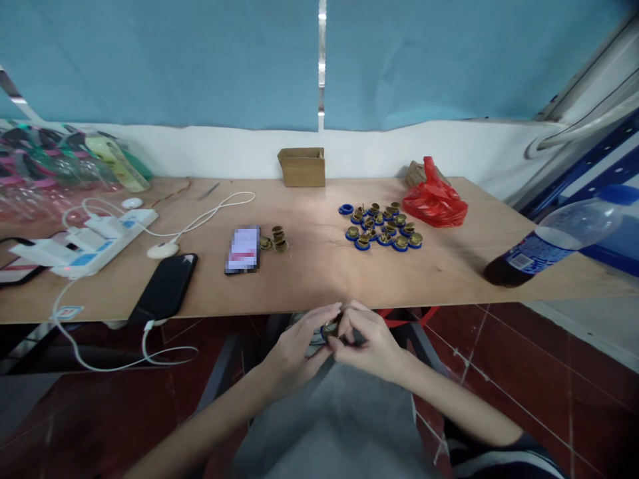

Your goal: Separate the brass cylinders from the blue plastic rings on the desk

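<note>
Working a small brass-coloured piece [328, 330] just nearer than the surface [309, 283] seems the step in hand: left hand [295, 342] and right hand [372, 340] share a closed grip on it. Continuing would call for steady left support and fine right-finger control; blue-rimmed pieces [384, 238] lie far right.

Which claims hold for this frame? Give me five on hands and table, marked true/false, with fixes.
1. Left hand and right hand meet at a small round piece, partly hidden by fingers. True.
2. The red bag is on the table, beyond the blue-rimmed pieces and to their right. True.
3. The right hand holds the lit phone. False: the phone lies on the table, apart from both hands.
4. The cardboard box is right of the red bag. False: it is left of it.
5. The blue-capped bottle is at the table's left end. False: it is at the right.
</note>
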Action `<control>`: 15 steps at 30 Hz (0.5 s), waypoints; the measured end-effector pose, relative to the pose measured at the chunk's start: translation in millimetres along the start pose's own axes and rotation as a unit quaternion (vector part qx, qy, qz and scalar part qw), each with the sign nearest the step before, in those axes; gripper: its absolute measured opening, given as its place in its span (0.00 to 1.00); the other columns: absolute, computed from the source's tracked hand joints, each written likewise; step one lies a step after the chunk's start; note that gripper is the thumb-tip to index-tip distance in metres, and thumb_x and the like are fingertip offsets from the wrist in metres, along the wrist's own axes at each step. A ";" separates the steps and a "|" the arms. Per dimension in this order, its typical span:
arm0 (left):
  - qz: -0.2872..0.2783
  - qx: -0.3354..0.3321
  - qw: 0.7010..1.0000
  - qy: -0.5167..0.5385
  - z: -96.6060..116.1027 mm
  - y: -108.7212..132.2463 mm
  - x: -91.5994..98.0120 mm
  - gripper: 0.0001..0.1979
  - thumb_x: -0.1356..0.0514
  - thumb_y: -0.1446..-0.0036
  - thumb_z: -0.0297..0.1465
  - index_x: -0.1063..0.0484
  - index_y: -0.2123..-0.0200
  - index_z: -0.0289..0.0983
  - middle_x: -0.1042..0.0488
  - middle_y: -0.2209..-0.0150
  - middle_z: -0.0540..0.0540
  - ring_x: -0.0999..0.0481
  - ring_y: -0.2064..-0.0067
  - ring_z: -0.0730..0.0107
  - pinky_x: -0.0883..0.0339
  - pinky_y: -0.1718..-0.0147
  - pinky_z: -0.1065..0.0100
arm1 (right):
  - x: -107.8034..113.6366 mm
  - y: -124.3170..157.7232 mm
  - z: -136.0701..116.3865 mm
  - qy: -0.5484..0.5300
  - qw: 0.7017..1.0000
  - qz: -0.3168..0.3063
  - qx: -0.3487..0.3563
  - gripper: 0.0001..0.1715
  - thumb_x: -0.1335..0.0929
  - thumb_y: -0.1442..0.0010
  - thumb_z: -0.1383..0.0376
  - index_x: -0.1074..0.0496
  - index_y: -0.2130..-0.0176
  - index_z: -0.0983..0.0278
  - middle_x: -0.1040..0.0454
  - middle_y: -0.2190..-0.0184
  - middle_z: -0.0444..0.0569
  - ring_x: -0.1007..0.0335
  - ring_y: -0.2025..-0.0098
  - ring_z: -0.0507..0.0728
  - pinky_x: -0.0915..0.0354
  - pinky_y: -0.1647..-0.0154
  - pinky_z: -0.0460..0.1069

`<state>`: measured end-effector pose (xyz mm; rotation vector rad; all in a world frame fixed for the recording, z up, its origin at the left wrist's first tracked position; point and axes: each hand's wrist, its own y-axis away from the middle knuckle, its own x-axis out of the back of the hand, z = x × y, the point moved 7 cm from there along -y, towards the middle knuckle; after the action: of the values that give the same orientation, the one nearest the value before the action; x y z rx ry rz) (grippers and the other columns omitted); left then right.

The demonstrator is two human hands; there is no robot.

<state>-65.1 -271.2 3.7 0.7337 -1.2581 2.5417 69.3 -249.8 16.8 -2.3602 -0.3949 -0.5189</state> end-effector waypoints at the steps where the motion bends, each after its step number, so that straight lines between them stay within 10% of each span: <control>1: -0.003 -0.007 1.000 -0.002 0.3 0.5 -0.1 0.29 0.41 0.38 0.20 0.41 0.35 0.37 0.26 0.42 0.36 0.24 0.41 0.59 0.25 0.43 0.58 | 1.0 0.2 -5.6 0.027 0.999 -0.003 0.033 0.16 0.31 0.42 0.70 0.43 0.73 0.59 0.39 0.78 0.40 0.40 0.71 0.54 0.42 0.71 0.48; 15: 0.054 -0.153 0.986 -0.024 5.0 3.9 3.3 0.21 0.42 0.39 0.19 0.33 0.43 0.31 0.23 0.46 0.34 0.22 0.43 0.58 0.22 0.46 0.59 | -7.7 8.3 -41.2 0.261 0.936 -0.008 0.238 0.13 0.35 0.33 0.72 0.35 0.70 0.62 0.35 0.76 0.46 0.37 0.68 0.57 0.32 0.63 0.51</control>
<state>-67.7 -277.6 5.3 0.6757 -1.6969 2.3408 55.3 -284.7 37.0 -1.6753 -0.2534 -0.9138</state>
